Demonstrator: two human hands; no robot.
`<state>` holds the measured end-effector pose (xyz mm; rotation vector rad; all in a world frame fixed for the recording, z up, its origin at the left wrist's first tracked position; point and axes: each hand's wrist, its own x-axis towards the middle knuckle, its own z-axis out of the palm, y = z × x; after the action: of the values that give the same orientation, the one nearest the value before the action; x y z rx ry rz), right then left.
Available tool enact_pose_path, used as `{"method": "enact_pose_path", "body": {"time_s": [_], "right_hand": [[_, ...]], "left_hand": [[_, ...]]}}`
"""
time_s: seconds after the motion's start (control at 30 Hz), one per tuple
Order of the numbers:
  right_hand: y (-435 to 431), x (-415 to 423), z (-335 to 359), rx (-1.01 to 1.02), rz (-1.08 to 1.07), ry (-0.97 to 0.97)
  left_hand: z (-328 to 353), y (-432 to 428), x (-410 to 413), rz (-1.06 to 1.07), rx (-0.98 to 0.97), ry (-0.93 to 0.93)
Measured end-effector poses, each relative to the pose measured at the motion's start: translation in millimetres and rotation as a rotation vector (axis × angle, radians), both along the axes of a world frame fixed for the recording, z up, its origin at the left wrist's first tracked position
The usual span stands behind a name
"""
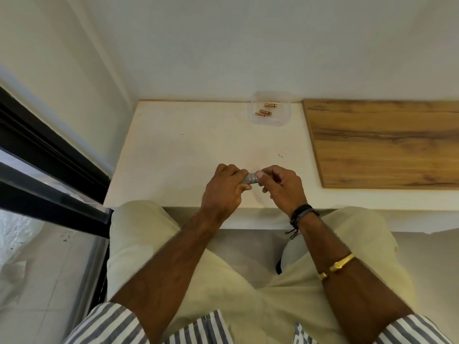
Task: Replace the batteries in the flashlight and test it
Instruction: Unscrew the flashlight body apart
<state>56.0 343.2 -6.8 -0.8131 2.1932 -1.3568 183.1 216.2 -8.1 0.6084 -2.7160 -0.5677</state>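
Observation:
A small silver flashlight point(249, 179) is held just above the near edge of the white table point(188, 155). My left hand point(224, 192) grips its body, fingers curled round it, hiding most of it. My right hand point(282, 186) pinches its right end between thumb and fingers. At the back of the table stands a clear plastic box point(271, 108) with three copper-coloured batteries point(265, 112) lying in it.
A wooden board point(382, 142) lies on the right part of the table. The white wall stands close behind the table. A dark window frame point(49, 170) runs along the left. My knees in pale trousers are below the table edge.

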Motion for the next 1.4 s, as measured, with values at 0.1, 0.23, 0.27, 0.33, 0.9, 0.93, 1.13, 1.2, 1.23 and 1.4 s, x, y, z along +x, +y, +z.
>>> {"method": "enact_pose_path", "body": {"time_s": [0.1, 0.23, 0.27, 0.33, 0.9, 0.93, 1.13, 1.2, 1.23, 1.4], "right_hand": [[3.0, -3.2, -2.9, -0.045, 0.059, 0.013], [5.5, -3.2, 0.2, -0.056, 0.145, 0.057], [5.5, -3.1, 1.6, -0.059, 0.150, 0.052], [4.8, -1.9, 3.4, -0.070, 0.130, 0.012], [5.1, 4.4, 5.1, -0.057, 0.120, 0.106], [4.8, 5.4, 6.0, -0.058, 0.090, 0.056], [4.8, 5.6, -0.8, 0.021, 0.037, 0.051], [6.4, 4.4, -2.1, -0.011, 0.061, 0.062], [6.8, 3.3, -2.7, -0.026, 0.078, 0.077], [7.0, 3.2, -0.1, -0.059, 0.129, 0.099]], "left_hand": [[-0.1, -1.1, 1.2, -0.006, 0.004, -0.002], [-0.9, -1.2, 2.3, -0.014, 0.001, -0.022], [-0.9, -0.7, 2.5, -0.016, 0.002, -0.026], [-0.4, 0.5, 2.4, -0.022, 0.001, -0.027], [-1.4, -1.4, 7.4, -0.036, -0.033, -0.010], [-1.0, -0.8, 7.1, -0.037, -0.035, -0.008], [-2.5, -0.5, 7.4, -0.049, -0.020, 0.007], [-3.6, -0.7, 7.2, -0.045, -0.014, 0.001], [-3.7, -0.6, 6.8, -0.041, -0.012, -0.003], [-3.6, -0.5, 7.2, -0.040, -0.006, 0.002]]}}
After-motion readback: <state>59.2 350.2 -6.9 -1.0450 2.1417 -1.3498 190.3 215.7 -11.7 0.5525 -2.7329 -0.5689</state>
